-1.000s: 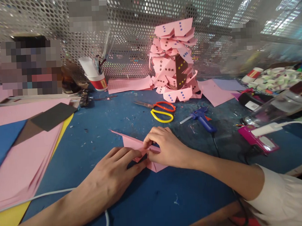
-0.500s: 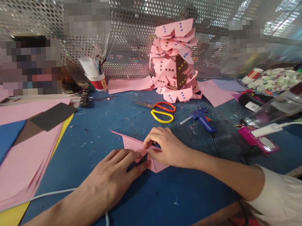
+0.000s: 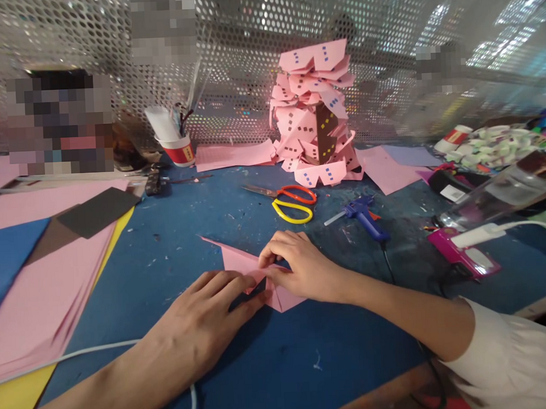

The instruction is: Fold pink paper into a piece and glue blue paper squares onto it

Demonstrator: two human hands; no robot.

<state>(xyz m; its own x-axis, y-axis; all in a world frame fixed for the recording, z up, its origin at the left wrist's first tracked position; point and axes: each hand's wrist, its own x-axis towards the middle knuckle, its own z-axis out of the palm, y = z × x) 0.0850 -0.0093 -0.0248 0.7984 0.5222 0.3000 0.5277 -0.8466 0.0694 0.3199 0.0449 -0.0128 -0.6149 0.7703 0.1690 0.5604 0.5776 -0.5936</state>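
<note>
A folded piece of pink paper lies on the blue tabletop between my hands, one pointed end reaching to the far left. My left hand holds its near left side, the thumb and fingers on either side of a dark gap in the paper. With thumb and forefinger, my right hand pinches the middle of the paper at a fold. Both hands are closed on the same paper, and part of it is hidden beneath the right hand.
Beyond the hands lie scissors and a blue glue gun. A stack of folded pink papers stands by the perforated metal wall. Pink sheets spread at left, a paper cup behind. A magenta power strip is at right.
The view has shifted very slightly. Both hands keep the same hold on the pink paper, with hardly any visible movement.
</note>
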